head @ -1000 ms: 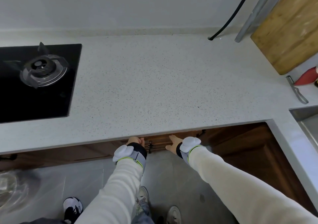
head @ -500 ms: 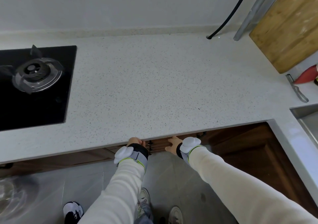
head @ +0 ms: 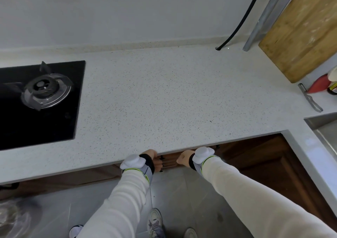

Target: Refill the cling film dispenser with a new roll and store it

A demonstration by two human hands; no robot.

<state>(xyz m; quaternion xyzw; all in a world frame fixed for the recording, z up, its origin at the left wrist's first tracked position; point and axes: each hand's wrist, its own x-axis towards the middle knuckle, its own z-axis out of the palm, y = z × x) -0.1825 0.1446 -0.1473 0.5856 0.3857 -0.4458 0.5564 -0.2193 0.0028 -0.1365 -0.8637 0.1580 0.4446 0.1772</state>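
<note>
- The cling film dispenser is out of sight, probably in the drawer. I judge it a light, stiff box, best held by its long sides.
- Left hand and right hand are apart at the drawer front under the table edge. Their fingers are hidden, so I cannot tell the grip.
- The hob is on the left.

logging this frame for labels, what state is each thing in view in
drawer front, mostly hidden under the counter edge; open or shut unclear
left hand, at the drawer front, grip hidden
right hand, at the drawer front, fingers hidden under the counter
gas burner, no flame showing
cutting board, leaning against the wall
metal tool, lying flat on the counter
</note>
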